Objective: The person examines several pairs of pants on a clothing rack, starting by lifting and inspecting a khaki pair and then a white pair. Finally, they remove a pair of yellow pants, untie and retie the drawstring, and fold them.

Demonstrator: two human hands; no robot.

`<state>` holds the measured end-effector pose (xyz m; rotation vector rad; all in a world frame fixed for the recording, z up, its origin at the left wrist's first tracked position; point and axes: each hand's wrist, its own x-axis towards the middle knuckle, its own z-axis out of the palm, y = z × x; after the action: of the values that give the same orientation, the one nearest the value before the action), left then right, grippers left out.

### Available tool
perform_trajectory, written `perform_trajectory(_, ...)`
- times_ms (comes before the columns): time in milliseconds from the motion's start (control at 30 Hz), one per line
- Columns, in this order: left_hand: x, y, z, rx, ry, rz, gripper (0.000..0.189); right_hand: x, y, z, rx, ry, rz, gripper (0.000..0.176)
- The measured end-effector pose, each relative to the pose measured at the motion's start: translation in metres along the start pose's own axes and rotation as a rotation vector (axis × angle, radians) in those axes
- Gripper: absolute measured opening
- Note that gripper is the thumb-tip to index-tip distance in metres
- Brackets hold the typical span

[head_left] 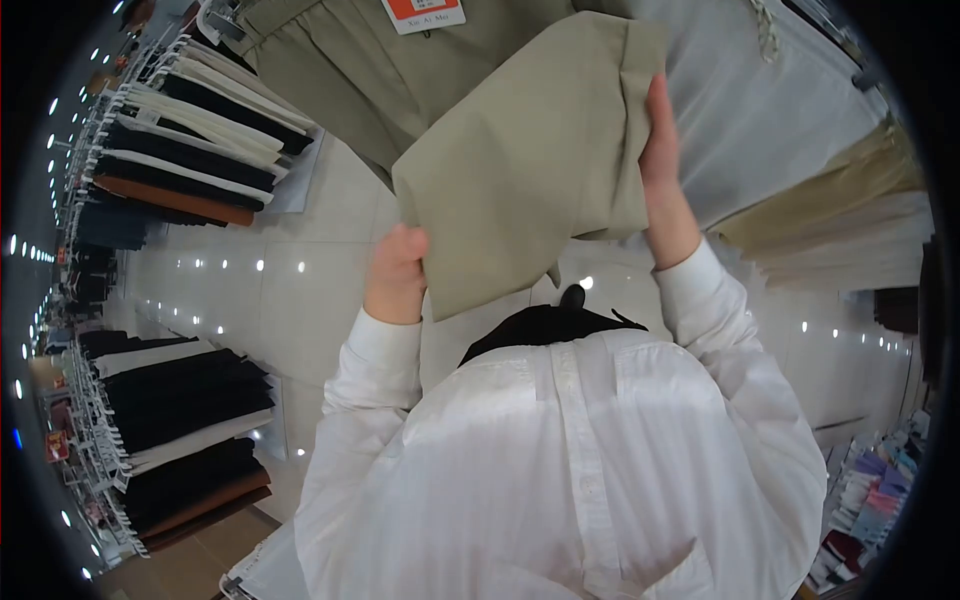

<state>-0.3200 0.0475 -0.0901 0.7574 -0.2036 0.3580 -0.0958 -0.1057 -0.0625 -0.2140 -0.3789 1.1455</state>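
Observation:
Olive-green trousers (530,150) hang at the top of the view, with a waistband at the upper left and an orange and white tag (425,14) on them. The lower part is lifted and folded toward me between both hands. My left hand (398,270) is closed on the left edge of the cloth, most of its fingers hidden behind the fabric. My right hand (662,150) holds the right end near the hem, thumb pointing up along the edge and the other fingers behind the cloth.
Racks of dark, white and brown garments (190,150) stand on the left, with another row (185,430) below. A light grey garment (750,110) and a tan one (830,195) hang at the upper right. Small colourful items (875,490) lie at the lower right. The floor (310,270) is glossy tile.

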Motion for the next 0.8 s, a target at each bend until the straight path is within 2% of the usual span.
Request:
perform_trajectory(33, 0.002, 0.004, 0.009, 0.078, -0.003, -0.010, 0.053, -0.013, 0.019, -0.013, 0.014, -0.092, 0.005, 0.052)
perform_trajectory(67, 0.003, 0.008, 0.018, 0.156, -0.007, -0.019, 0.051, -0.034, 0.038, -0.020, -0.177, -0.030, -0.048, 0.057)
perform_trajectory(133, 0.014, 0.017, 0.032, 0.105, 0.126, -0.105, 0.044, -0.060, 0.056, -0.022, -0.371, 0.053, -0.107, 0.062)
perform_trajectory(200, 0.025, 0.023, 0.047, 0.013, 0.245, -0.118, 0.037, -0.076, 0.063, -0.020, -0.650, -0.280, 0.173, 0.069)
perform_trajectory(233, 0.030, 0.024, 0.051, -0.056, 0.319, -0.094, 0.033, -0.082, 0.064, -0.009, -0.656, -0.269, 0.167, 0.069)
perform_trajectory(300, 0.037, 0.026, 0.050, -0.036, 0.311, -0.066, 0.032, -0.093, 0.064, 0.022, -1.215, -0.210, 0.263, 0.066)
perform_trajectory(333, 0.040, 0.027, 0.049, -0.010, 0.312, -0.030, 0.031, -0.098, 0.068, 0.030, -1.222, -0.205, 0.260, 0.066)
perform_trajectory(400, 0.044, 0.031, 0.047, 0.011, 0.340, -0.006, 0.034, -0.104, 0.072, 0.043, -1.155, 0.281, 0.279, 0.056)
perform_trajectory(433, 0.046, 0.034, 0.046, 0.037, 0.375, 0.021, 0.037, -0.109, 0.068, 0.047, -1.163, 0.277, 0.272, 0.056)
perform_trajectory(500, 0.043, 0.043, 0.034, -0.043, 0.317, 0.029, 0.039, -0.120, 0.056, 0.051, -0.766, 0.422, 0.162, 0.046)
perform_trajectory(567, 0.040, 0.044, 0.029, -0.118, 0.257, 0.036, 0.041, -0.129, 0.044, 0.044, -0.706, 0.346, 0.170, 0.044)
perform_trajectory(633, 0.035, 0.039, 0.043, -0.035, 0.445, 0.110, 0.044, -0.138, 0.039, 0.037, -0.648, 0.275, 0.176, 0.041)
perform_trajectory(700, 0.033, 0.034, 0.052, -0.020, 0.456, 0.140, 0.045, -0.151, 0.032, 0.034, -0.813, 0.175, 0.191, 0.038)
perform_trajectory(800, 0.027, 0.032, 0.054, -0.026, 0.487, 0.216, 0.048, -0.172, 0.016, 0.037, -0.919, 0.146, 0.228, 0.036)
